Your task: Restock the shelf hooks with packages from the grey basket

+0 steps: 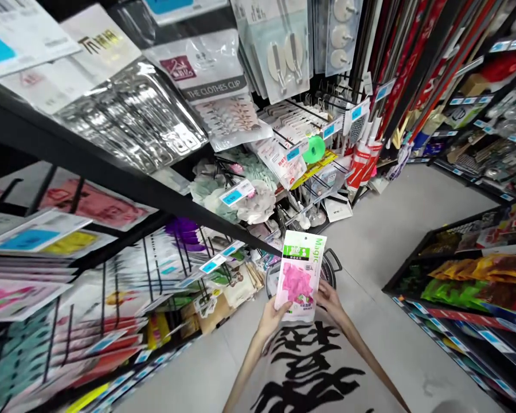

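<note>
In front of my body I hold a flat white packet (300,281) upright, with a pink picture, a green label and green "Magic" lettering on its front. My left hand (273,316) grips its lower left edge, thumb on the front. On the lower right edge, my right hand (328,298) is closed, with its fingers partly behind the packet. What the packet contains cannot be made out for certain. Just beyond it shows part of a dark-rimmed basket (336,261) with a loop handle, mostly hidden by the packet.
Shelving with hooks runs along my left, carrying a clothes-clip pack (210,86), metal clips (133,115), bath puffs (255,201) and hanging packets (12,292). A low shelf of bagged goods (477,269) stands at right. Grey floor (382,229) lies between them.
</note>
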Demonstrator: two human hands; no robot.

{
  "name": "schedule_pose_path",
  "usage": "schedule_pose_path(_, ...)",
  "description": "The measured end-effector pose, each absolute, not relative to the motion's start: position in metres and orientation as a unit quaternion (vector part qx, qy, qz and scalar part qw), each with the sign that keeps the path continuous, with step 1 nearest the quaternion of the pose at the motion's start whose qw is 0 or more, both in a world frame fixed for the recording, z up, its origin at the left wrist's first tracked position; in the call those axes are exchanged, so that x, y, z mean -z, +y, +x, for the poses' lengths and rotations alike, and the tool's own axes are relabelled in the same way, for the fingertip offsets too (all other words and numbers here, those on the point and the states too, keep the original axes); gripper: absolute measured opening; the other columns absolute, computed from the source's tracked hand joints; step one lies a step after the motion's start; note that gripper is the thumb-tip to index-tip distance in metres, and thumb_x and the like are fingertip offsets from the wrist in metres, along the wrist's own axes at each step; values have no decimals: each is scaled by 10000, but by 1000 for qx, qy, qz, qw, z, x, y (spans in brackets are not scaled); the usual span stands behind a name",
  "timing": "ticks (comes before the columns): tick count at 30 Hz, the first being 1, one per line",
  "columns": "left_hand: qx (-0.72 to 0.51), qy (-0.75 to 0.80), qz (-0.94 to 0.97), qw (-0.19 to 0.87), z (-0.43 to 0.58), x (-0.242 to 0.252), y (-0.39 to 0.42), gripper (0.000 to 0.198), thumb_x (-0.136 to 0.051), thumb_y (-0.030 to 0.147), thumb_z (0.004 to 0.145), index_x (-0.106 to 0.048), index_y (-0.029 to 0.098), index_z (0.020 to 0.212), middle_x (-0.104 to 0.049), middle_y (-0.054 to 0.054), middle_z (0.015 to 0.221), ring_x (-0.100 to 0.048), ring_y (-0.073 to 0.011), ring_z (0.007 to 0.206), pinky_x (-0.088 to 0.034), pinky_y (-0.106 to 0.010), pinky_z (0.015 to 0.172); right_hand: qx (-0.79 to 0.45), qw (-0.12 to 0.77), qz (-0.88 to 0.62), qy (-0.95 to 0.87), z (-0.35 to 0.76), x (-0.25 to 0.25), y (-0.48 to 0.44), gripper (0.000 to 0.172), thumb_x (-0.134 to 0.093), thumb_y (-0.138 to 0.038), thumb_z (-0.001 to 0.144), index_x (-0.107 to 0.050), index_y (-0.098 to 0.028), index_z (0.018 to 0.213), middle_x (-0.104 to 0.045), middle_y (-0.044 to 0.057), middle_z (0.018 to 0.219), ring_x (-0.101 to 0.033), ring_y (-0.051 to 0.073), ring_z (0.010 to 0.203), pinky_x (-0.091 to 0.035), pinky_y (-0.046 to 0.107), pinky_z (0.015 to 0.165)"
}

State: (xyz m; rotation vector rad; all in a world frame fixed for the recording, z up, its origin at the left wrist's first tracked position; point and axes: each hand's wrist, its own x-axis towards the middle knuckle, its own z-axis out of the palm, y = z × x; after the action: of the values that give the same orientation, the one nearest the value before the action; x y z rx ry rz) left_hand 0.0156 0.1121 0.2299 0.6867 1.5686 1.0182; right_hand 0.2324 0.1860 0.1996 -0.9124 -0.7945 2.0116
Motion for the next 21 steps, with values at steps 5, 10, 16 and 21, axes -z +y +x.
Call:
schedule_pose_path(5, -419, 634, 331, 560, 31, -239, 109, 578, -809, 508, 758, -701, 104, 1158, -776, -146, 1087, -726, -318, 971, -585, -413, 860, -736, 404, -389, -379, 233, -228, 208, 368, -832, -450, 775, -753, -175, 1007, -776, 60, 899, -695, 221, 762, -557, 326, 721)
schedule_pose_path(10, -455, 604, 334, 562, 40, -243, 112, 630, -814, 487, 764, -655, 127, 1255, -743, -149, 1219, -698, -317, 1114, -545, -427, 991, -698, 447, -393, -398, 234, -249, 215, 382, -823, -483, 782, -755, -185, 1011, -772, 59, 875, -675, 208, 692, -550, 314, 660)
schedule_pose_path(16, -466, 608, 349, 540, 33, -255, 116, 548, -837, 500, 710, -735, 128, 1099, -791, -128, 1015, -730, -331, 989, -580, -431, 914, -671, 461, -420, -400, 234, -261, 211, 451, -769, -619, 784, -726, -172, 820, -695, 22, 688, -555, 153, 561, -481, 274, 576)
schedule_pose_path(21, -468, 586, 347, 562, 37, -255, 110, 668, -929, 430, 548, -729, 132, 1111, -788, -137, 1058, -727, -349, 986, -586, -425, 898, -596, 515, -494, -369, 226, -278, 197, 568, -722, -695, 780, -602, -165, 615, -543, -18, 537, -401, 110, 495, -327, 237, 472)
